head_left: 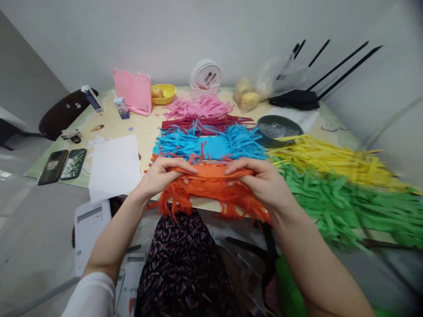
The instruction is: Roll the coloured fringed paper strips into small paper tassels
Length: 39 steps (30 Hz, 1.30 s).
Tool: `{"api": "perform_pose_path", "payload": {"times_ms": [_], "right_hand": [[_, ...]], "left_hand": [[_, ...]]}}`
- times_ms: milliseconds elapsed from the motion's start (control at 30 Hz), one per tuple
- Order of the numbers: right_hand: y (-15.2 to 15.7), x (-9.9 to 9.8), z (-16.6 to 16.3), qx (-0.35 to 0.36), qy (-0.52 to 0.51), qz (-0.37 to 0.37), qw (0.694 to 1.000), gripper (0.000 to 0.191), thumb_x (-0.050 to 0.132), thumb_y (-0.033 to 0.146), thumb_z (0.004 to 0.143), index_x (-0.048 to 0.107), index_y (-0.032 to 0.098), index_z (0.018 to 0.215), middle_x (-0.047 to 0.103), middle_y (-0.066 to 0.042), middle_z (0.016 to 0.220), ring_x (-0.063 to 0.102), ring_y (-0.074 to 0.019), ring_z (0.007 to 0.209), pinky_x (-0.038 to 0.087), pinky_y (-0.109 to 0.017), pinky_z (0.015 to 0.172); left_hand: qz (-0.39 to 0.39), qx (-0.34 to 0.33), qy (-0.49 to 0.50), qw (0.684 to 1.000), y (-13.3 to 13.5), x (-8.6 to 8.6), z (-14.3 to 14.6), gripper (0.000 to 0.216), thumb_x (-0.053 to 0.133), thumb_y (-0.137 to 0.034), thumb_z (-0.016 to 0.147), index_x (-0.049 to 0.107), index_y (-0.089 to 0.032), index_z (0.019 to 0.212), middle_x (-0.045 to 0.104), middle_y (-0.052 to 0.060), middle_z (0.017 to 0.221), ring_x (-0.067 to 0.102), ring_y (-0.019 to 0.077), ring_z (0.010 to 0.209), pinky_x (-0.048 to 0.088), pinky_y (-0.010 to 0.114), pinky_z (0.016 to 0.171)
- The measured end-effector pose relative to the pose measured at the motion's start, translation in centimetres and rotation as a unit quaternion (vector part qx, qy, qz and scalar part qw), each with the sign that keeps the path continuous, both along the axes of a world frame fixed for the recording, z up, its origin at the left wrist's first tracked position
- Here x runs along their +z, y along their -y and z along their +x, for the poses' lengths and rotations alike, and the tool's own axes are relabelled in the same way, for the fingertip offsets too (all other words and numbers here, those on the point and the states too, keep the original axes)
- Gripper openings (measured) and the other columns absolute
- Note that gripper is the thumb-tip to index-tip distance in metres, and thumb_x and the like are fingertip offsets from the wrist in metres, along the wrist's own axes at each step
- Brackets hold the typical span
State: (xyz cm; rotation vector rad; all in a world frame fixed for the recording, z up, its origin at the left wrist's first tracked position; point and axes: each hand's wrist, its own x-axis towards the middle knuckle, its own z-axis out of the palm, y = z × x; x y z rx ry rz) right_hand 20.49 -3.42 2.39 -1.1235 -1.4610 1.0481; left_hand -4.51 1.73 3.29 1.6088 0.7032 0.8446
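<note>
Pinching a folded band of orange fringed paper (211,188) at the bench's (147,141) near edge, thumbs on top: left hand (161,176) on one end, right hand (259,178) on the other. Loose orange strips dangle below. Fringe looks fully cut on that one to me, and the middle's in one piece but folded up, so I'd call the folding partway. Off to the right there's a green fringed heap (317,198), with a yellow one (324,156) behind it, both cut, neither being handled; can't tell if they're folded. Right behind the orange sits a blue fringed piece (214,146), lying fairly flat, strips out both sides. Then dark red strips (231,123), then pink ones (201,107), also cut, also out of hand.
</note>
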Motion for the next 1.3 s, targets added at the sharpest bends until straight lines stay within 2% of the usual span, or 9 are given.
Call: {"api": "perform_pose_path", "payload": {"times_ms": [167,367,500,633,733,833,967,1100,1300], "right_hand": [[-0.3,-0.2,-0.4,0.011,-0.038,0.004,0.999,0.011,0.062,0.014,0.066,0.067,0.022,0.062,0.067,-0.001,0.065,0.062,-0.0162,0.062,0.051,-0.029,0.061],[-0.7,-0.7,-0.4,0.011,-0.022,0.01,1.0,0.01,0.058,0.015,0.072,0.066,0.021,0.07,0.063,0.001,0.063,0.059,-0.0144,0.059,0.047,-0.027,0.06],[-0.9,-1.0,-0.2,0.046,-0.023,0.026,0.998,0.015,0.057,0.028,0.083,0.067,0.021,0.076,0.065,-0.002,0.071,0.061,-0.0169,0.067,0.049,-0.029,0.066],[-0.9,-0.8,-0.6,0.005,0.05,0.049,0.998,0.026,0.065,0.039,0.085,0.061,0.021,0.068,0.063,-0.002,0.068,0.058,-0.0164,0.066,0.047,-0.028,0.065],[-0.7,-0.8,-0.9,-0.036,0.114,0.08,0.99,0.021,0.066,0.04,0.086,0.063,0.02,0.079,0.067,-0.003,0.078,0.062,-0.0177,0.073,0.048,-0.029,0.07],[-0.4,-0.7,-1.0,-0.065,0.173,0.116,0.976,0.024,0.066,0.036,0.086,0.065,0.021,0.105,0.072,-0.007,0.103,0.067,-0.0214,0.09,0.051,-0.033,0.081],[-0.2,-0.5,-1.0,-0.077,0.227,0.126,0.963,0.027,0.064,0.031,0.087,0.067,0.022,0.113,0.073,-0.008,0.113,0.067,-0.0249,0.102,0.051,-0.037,0.088],[0.0,-0.4,-1.1,-0.1,0.227,0.095,0.964,0.007,0.064,0.028,0.086,0.067,0.022,0.088,0.074,-0.005,0.091,0.068,-0.0232,0.087,0.052,-0.035,0.079],[0.2,-0.9,-1.3,-0.04,0.027,-0.001,0.999,0.014,0.068,0.034,0.084,0.066,0.022,0.091,0.068,0.0,0.077,0.065,-0.0149,0.063,0.053,-0.028,0.059]], "left_hand": [[-0.004,0.006,0.016,1.0,-0.2,-0.8,0.0,0.012,0.066,-0.019,0.079,0.078,-0.018,0.077,0.071,0.005,0.08,0.064,0.0115,0.066,0.055,0.024,0.063],[0.012,0.022,0.012,1.0,-0.1,-1.1,-0.1,0.017,0.059,-0.015,0.081,0.076,-0.017,0.078,0.066,0.003,0.076,0.061,0.011,0.069,0.051,0.024,0.065],[0.079,0.032,-0.026,0.996,0.0,-1.0,0.1,0.015,0.065,-0.027,0.084,0.072,-0.016,0.077,0.066,0.004,0.08,0.061,0.0137,0.075,0.048,0.027,0.071],[0.157,0.081,-0.05,0.983,0.4,-1.1,0.7,0.026,0.069,-0.035,0.083,0.062,-0.017,0.066,0.063,0.002,0.072,0.056,0.0127,0.068,0.045,0.026,0.067],[0.208,0.092,-0.075,0.971,0.6,-1.4,0.9,0.028,0.067,-0.034,0.085,0.056,-0.017,0.065,0.059,0.0,0.069,0.052,0.011,0.064,0.042,0.024,0.063],[0.233,0.115,-0.09,0.961,0.6,-1.7,0.8,0.025,0.068,-0.032,0.084,0.052,-0.018,0.07,0.057,-0.001,0.07,0.052,0.0107,0.065,0.042,0.023,0.065],[0.203,0.113,-0.113,0.966,0.3,-1.8,0.7,0.019,0.069,-0.03,0.083,0.06,-0.018,0.095,0.067,0.003,0.088,0.062,0.0149,0.081,0.047,0.026,0.077],[0.152,0.1,-0.13,0.975,0.2,-1.7,0.6,0.016,0.067,-0.03,0.084,0.06,-0.017,0.08,0.068,0.002,0.082,0.064,0.0161,0.081,0.048,0.027,0.076],[-0.024,0.05,0.007,0.998,0.6,-1.7,0.7,0.016,0.066,-0.031,0.086,0.058,-0.018,0.091,0.069,-0.001,0.074,0.07,0.0146,0.065,0.053,0.027,0.069]]}}
